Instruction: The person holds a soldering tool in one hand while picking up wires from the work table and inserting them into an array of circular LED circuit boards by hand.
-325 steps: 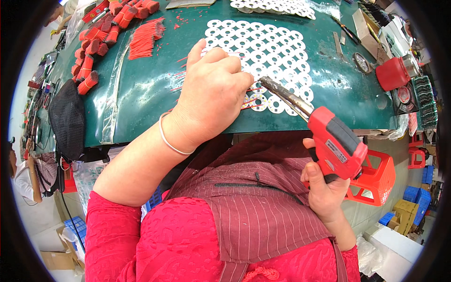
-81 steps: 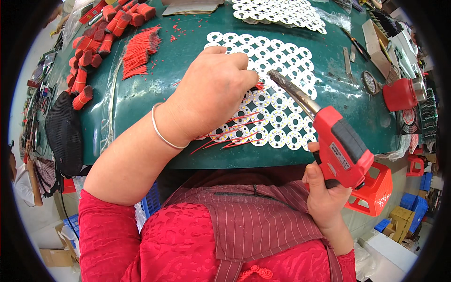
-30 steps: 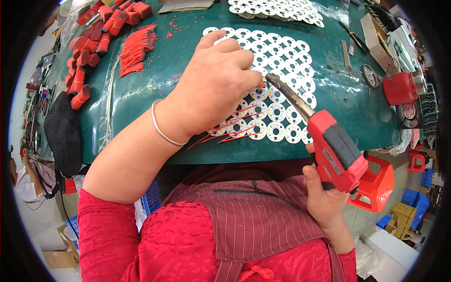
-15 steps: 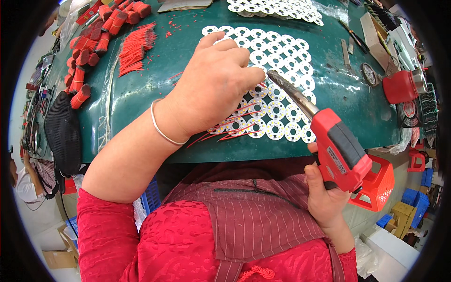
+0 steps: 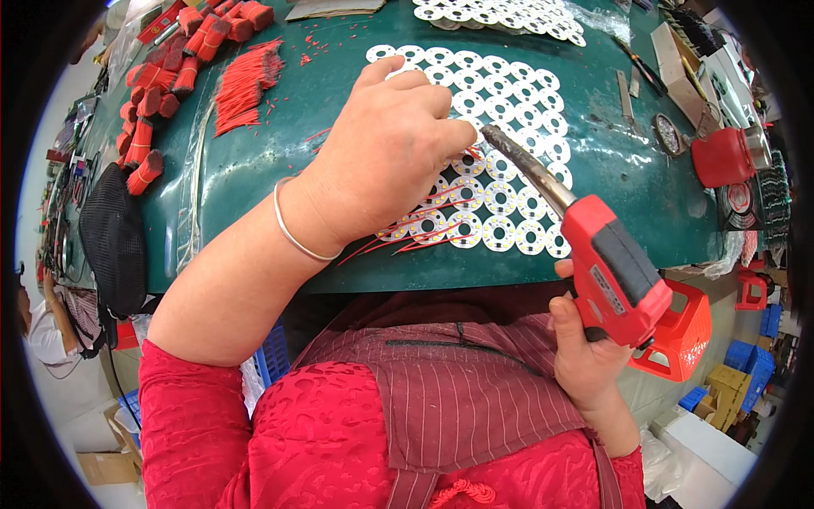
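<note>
- Left hand: we see it palm down over the left part of the disc sheet, fingers bent. The fingertips are hidden, so we cannot tell whether they pinch anything.
- Right hand: we see it wrapped around the handle of the red-and-black soldering gun, thumb along the grip.
- Gun position: the dark tip points up and left, just beside the left hand's nearest finger and over the sheet.
- Sheet position: it lies flat on the green table, in front of the body. Loose red wires slant across its lower-left discs.
- Change from the first frame: we find both hands farther up the sheet — more rows now show between the gun tip and the near edge.
- Change from half a second ago: we note almost none — hands and gun hold nearly the same pose.
- Surroundings: we locate a pile of red wires and tied wire bundles at left, and a second disc sheet at the far side.
</note>
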Demonstrator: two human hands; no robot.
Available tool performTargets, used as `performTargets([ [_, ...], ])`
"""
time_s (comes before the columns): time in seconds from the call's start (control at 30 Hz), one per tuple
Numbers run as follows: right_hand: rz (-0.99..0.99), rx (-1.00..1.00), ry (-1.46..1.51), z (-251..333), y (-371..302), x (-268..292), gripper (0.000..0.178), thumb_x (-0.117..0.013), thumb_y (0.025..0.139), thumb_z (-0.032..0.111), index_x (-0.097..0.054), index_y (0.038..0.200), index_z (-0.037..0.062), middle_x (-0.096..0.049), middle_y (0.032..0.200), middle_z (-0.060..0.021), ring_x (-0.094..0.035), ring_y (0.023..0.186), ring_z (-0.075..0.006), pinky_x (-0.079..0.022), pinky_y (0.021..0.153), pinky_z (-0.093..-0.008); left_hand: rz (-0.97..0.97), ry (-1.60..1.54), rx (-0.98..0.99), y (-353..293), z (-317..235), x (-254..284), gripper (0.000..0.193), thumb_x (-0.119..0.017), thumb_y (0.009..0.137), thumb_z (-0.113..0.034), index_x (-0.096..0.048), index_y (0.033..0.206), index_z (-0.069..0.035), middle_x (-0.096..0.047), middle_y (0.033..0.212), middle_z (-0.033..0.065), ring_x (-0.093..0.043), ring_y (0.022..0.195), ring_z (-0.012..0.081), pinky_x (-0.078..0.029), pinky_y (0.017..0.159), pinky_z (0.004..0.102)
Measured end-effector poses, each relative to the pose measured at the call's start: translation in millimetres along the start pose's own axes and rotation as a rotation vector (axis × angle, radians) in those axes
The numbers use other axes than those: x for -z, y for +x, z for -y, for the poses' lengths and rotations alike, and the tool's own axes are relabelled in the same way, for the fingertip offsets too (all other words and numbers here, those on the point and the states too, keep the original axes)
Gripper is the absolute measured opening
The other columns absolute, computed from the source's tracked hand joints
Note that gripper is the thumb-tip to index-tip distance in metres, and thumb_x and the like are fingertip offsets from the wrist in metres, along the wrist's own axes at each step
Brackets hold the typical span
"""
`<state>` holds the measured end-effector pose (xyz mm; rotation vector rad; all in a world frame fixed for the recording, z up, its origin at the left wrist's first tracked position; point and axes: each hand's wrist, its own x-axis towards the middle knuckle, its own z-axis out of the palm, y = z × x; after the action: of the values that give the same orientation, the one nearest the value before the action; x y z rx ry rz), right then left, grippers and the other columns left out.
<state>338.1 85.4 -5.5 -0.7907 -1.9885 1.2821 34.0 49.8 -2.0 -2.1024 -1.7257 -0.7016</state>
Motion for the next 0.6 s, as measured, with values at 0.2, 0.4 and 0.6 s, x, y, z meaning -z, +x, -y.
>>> performTargets([
  [0.2, -0.035, -0.016, 0.054, 2.1, 0.4, -5.9, 0.040, -0.079, 0.092, 0.002, -0.064, 0.129, -0.0015, -0.073, 0.120, -0.0135, -0.071, 0.097, -0.0167, -0.059, 0.081, -0.0301, 0.000, 0.004, -0.002, -1.3, -0.2, -1.0, 0.012, -0.078, 0.076, -0.009, -0.075, 0.087, -0.014, -0.054, 0.077, 0.0046, -0.060, 0.081, 0.0264, -0.047, 0.104, 0.0486],
  [0.4, 0.009, -0.010, -0.028, -2.8, -2.0, 1.8, 0.030, -0.079, 0.092, 0.002, -0.067, 0.120, 0.0000, -0.072, 0.105, -0.0079, -0.069, 0.091, -0.0147, -0.057, 0.080, -0.0299, -0.015, 0.019, -0.006, -1.1, 0.3, -0.1, 0.013, -0.078, 0.076, -0.009, -0.076, 0.087, -0.014, -0.054, 0.077, 0.0042, -0.061, 0.081, 0.0257, -0.047, 0.104, 0.0480],
  [0.6, 0.008, 0.002, -0.045, -2.3, -1.4, 0.0, 0.029, -0.079, 0.093, 0.002, -0.067, 0.119, -0.0002, -0.072, 0.105, -0.0072, -0.067, 0.088, -0.0139, -0.056, 0.078, -0.0290, -0.042, -0.007, 0.013, -0.8, -0.8, -0.4, 0.010, -0.078, 0.077, -0.008, -0.076, 0.085, -0.014, -0.055, 0.077, 0.0034, -0.061, 0.080, 0.0248, -0.047, 0.103, 0.0474],
])
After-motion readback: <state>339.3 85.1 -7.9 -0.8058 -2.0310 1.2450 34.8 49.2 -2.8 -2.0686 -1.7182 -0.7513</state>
